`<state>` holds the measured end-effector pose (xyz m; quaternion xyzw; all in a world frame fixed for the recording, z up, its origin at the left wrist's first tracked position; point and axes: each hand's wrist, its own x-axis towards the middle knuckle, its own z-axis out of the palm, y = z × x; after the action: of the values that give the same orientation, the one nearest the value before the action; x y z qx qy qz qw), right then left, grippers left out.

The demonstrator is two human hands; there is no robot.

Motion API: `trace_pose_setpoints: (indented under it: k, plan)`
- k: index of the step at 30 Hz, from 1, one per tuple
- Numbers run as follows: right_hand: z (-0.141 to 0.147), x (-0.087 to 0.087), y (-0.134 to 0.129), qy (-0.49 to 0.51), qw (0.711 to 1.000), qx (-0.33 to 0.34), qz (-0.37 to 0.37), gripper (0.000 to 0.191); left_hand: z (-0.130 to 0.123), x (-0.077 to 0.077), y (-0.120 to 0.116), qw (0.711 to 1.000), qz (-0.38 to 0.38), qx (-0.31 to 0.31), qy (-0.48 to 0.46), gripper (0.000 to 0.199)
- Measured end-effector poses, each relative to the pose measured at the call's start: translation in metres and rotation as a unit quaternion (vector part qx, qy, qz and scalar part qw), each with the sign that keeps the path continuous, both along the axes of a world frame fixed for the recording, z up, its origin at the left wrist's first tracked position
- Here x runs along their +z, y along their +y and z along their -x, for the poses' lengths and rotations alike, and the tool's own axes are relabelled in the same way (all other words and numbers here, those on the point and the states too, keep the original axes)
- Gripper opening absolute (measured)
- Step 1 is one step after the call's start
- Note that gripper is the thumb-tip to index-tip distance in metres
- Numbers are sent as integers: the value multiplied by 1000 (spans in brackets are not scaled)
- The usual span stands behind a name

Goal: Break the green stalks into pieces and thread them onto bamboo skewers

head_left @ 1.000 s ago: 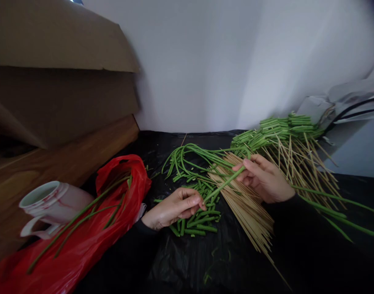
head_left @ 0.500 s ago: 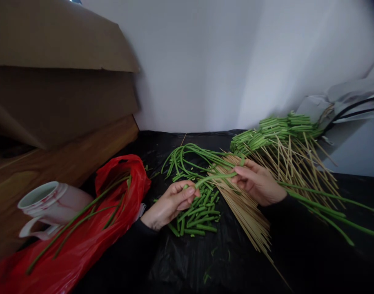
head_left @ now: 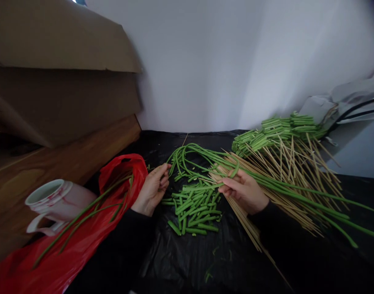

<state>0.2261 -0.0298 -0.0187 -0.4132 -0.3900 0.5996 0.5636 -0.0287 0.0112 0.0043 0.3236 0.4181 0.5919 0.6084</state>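
Observation:
My left hand (head_left: 154, 187) has its fingertips pinched together at the left end of the long green beans (head_left: 190, 149); whether a bean end sits between them is too small to tell. Over the bamboo skewers (head_left: 245, 226), my right hand (head_left: 244, 191) is closed on a green bean (head_left: 235, 168), whose curved end sticks up past the fingers. Between and below both hands lies a pile of short cut bean pieces (head_left: 196, 212). The long beans curve in a loop behind the hands and run off to the right, across the skewers.
Threaded bean skewers (head_left: 279, 128) are stacked by the wall at the back right. On the left are a red plastic bag (head_left: 92, 232) with long stems, a white mug (head_left: 60, 202) and a cardboard box (head_left: 64, 98). Black plastic (head_left: 174, 261) covers the surface.
My left hand has moved left and up, off the bean stretched between both hands, to the long beans. My right hand has shifted slightly left and down, still holding a bean.

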Motion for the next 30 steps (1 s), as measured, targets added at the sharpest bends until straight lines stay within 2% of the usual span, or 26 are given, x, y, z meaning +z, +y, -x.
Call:
trace_pose_setpoints:
  k: [3,6,8,10,14,16,21,25,28,30]
  plan:
    - [-2,5,-1,1,1000,25,-9,33,-1,-2,-3,984,-3,-40,174,34]
    - [-1,9,-4,0,999,49,-19,32,-8,-3,-10,960,-46,-54,270,51]
    - [1,11,-6,-2,998,61,-21,33,-12,-3,-15,954,-54,-72,286,43]
    - [2,12,-7,-5,997,69,-22,32,-14,-3,-17,947,-50,-124,293,37]
    - [2,13,-9,0,997,74,-23,33,-17,-3,-22,911,-63,-258,317,43]
    - [2,13,-8,5,997,77,-21,33,-19,-3,-25,896,-72,-303,317,47]
    - [3,12,-9,13,997,77,-29,32,-22,2,-32,877,-84,-360,308,49]
    - [5,14,-11,7,996,83,-29,31,-24,7,-35,851,-97,-399,328,42]
    - [1,18,-10,30,996,86,-6,32,-25,8,-36,832,-123,-425,335,35]
    - [-7,24,-7,56,996,64,0,31,-25,8,-36,825,-121,-440,333,34]
